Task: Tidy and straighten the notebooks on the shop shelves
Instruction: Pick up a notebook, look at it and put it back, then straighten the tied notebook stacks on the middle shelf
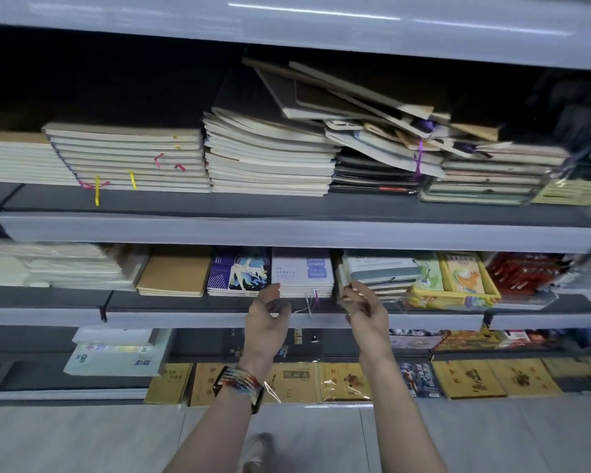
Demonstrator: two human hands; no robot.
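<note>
Your left hand [266, 317] is loosely curled and holds nothing, at the left corner of the white notebooks [302, 273] on the middle shelf [185, 319]. Your right hand [367, 310] meets the grey stack [382, 271] beside them; I cannot tell whether it grips.

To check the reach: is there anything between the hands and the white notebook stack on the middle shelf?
Nothing visible. The left hand is at the white stack's front corner, the right hand by the grey stack beside it. Only ribbons hang in front.
</note>
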